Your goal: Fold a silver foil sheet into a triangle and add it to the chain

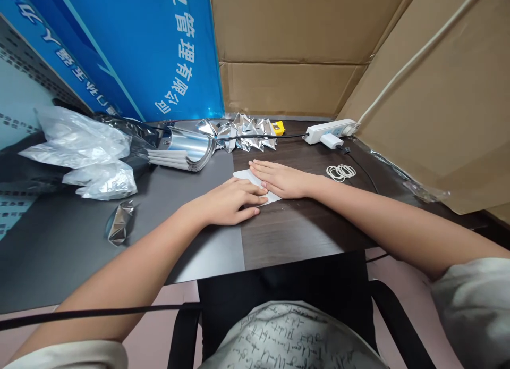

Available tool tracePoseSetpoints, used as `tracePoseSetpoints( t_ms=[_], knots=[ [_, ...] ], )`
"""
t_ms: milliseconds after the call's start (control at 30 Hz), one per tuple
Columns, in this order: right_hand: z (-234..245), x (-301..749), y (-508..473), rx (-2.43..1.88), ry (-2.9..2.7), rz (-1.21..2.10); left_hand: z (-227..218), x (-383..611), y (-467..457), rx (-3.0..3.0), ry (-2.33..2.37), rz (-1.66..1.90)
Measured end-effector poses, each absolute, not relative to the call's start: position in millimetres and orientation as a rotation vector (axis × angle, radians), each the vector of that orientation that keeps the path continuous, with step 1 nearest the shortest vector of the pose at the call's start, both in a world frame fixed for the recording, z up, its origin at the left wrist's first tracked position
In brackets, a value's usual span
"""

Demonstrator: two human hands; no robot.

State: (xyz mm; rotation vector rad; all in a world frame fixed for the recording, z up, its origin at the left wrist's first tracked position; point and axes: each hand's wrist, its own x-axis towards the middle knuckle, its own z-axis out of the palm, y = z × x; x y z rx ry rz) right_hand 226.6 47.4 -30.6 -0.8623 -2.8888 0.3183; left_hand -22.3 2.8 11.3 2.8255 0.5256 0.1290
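Note:
A small white sheet (253, 178), perhaps paper or the pale side of a foil sheet, lies on the table beneath both hands. My left hand (235, 200) rests on its left and near part, fingers stretched out and pointing right. Flat across its right and far part lies my right hand (279, 178), with its fingers together and pointing left. The fingertips of the two hands come close together over the middle of the sheet. Much of the sheet is hidden under the palms and fingers.
Behind the hands are folded silver foil pieces (249, 132), a curved stack of foil sheets (187, 148) and a yellow item (278, 128). A power strip (330, 130) and white rings (340, 172) lie right. Clear plastic bags (87, 145) and one foil piece (121, 221) lie left.

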Motion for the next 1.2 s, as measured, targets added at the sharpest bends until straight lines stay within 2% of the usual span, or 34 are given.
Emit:
tracePoseSetpoints(
  t_ms=[200,667,900,1200],
  knots=[
    [-28,231,45,-0.841,-2.915,0.343,8,-29,16,2.838,0.494,0.334],
    [-27,234,44,-0.618,-2.867,0.255,1,-38,34,2.714,0.583,0.334],
    [-29,234,41,-0.575,-2.621,0.43,12,-38,29,2.82,0.582,0.276],
    [-22,247,46,-0.463,-2.684,0.564,10,-34,28,2.783,0.609,0.344]
  ],
)
